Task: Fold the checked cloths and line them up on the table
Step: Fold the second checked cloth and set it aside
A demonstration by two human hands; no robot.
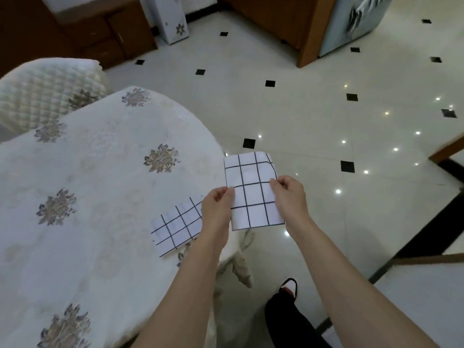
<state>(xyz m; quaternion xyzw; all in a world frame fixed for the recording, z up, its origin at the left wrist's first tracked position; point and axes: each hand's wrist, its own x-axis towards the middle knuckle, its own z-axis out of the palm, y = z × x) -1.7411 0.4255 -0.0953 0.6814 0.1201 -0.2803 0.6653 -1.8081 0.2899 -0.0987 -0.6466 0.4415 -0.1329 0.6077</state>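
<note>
I hold a folded white cloth with a black grid (252,189) in the air, past the table's right edge and over the floor. My left hand (219,202) pinches its left edge and my right hand (288,190) pinches its right edge. Its top right corner curls over. A second checked cloth (177,228), folded flat, lies on the table (100,197) near the right edge, partly hidden behind my left forearm.
The table wears a white cloth with grey flower motifs that hangs over the edge. A quilted white chair back (47,94) stands at the far left. Glossy tiled floor with black diamonds stretches to the right. Wooden cabinets (100,38) line the back. My slippered foot (288,287) shows below.
</note>
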